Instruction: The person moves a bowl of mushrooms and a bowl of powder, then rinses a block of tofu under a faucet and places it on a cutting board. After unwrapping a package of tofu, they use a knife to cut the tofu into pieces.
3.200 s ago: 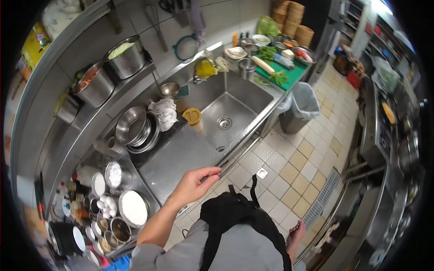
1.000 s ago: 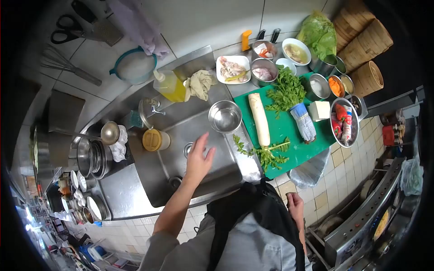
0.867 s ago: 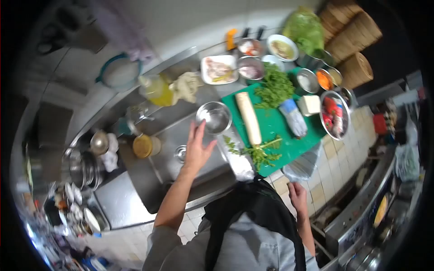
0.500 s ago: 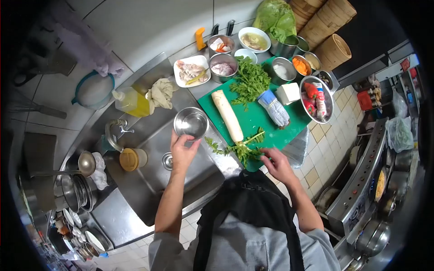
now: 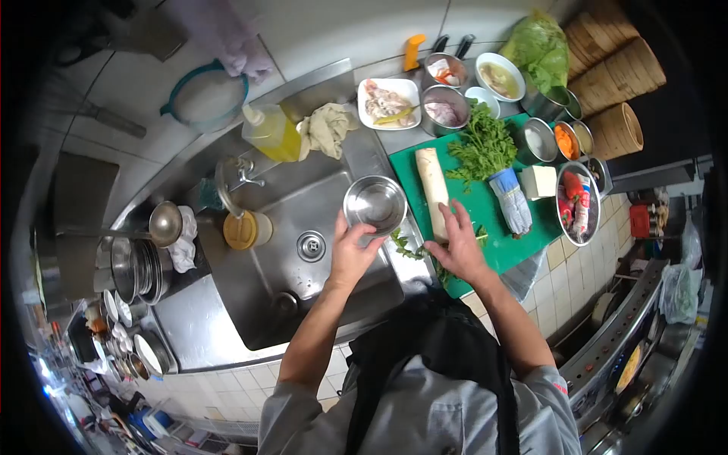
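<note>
My left hand (image 5: 353,254) grips a round steel bowl (image 5: 365,199) by its near side, thumb at the rim, over the sink's right edge. The bowl's shiny inside faces up. My right hand (image 5: 462,246) is open, fingers spread, over the leafy end of a white radish (image 5: 429,178). The radish lies lengthwise on a green cutting board (image 5: 497,254), its lower end partly hidden by the hand. Green radish leaves (image 5: 407,246) stick out left of that hand. To its right lies a leafy bunch (image 5: 485,144), its stems wrapped in blue and grey.
The sink (image 5: 303,205) lies to the left. Behind the board stand a white dish of meat (image 5: 388,114), steel containers and a white bowl (image 5: 500,76). A white block (image 5: 538,182) and a colander of red peppers (image 5: 582,233) are at the right. Bamboo steamers (image 5: 618,72) are stacked behind.
My right hand has moved left from beside the leaves to over the radish's leafy end, fingers now spread. My left hand still holds the bowl. The whole view has shifted.
</note>
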The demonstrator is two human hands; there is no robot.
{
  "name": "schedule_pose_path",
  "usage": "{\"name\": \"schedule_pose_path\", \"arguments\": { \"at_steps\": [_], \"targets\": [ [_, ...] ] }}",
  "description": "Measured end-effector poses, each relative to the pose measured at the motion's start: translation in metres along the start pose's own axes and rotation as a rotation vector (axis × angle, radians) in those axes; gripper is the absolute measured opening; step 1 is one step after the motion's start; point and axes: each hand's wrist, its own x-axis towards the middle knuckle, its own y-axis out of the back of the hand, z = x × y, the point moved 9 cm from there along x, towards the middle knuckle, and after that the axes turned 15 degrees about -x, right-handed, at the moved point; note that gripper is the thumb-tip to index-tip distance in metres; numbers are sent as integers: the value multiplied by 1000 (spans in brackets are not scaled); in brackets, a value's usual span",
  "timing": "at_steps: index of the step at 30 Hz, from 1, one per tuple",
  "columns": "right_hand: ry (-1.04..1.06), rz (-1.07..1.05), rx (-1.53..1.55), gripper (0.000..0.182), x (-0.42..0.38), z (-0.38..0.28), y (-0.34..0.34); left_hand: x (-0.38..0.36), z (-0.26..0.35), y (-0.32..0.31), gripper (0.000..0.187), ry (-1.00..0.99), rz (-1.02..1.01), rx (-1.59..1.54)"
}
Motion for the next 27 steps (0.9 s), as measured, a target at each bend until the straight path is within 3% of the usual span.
{"name": "schedule_pose_path", "arguments": {
  "at_steps": [3, 8, 11, 13, 14, 15, 17, 19, 21, 23, 25, 27],
  "targets": [
    [-114, -150, 58, 91, 11, 11, -13, 3, -2, -9, 38, 159, -112, -160],
    [-81, -35, -107, 85, 13, 27, 9, 0, -4, 1, 39, 62, -126, -68],
    [-133, 15, -121, 79, 7, 63, 19, -7, 13, 27, 35, -11, -22, -130],
    [-168, -6, -55, 72, 5, 68, 22, -22, -7, 43, 34, 234, 45, -139],
    [-124, 9, -88, 72, 2, 72, 18, -24, 2, 48, 34, 79, 24, -68],
    [-91, 26, -139, 72, -6, 80, 23, -41, -30, 42, 31, 255, 76, -296],
    [-70, 49, -86, 67, -10, 65, 39, -39, -9, 48, 29, 313, 143, -481],
    [-26, 98, -9, 69, -12, 45, 57, -37, 16, 54, 30, 232, 162, -563],
    [-73, 131, 188, 68, -21, 39, 61, -45, 34, 50, 30, 285, 134, -617],
    [-356, -95, 943, 72, -39, 37, 28, -57, 46, 41, 31, 341, 100, -679],
    [-394, -193, 1277, 83, -51, 16, 19, -65, 55, 21, 30, 445, -11, -802],
    [-393, -323, 1475, 91, -62, -6, 8, -56, 79, 5, 31, 339, -18, -921]
  ]
}}
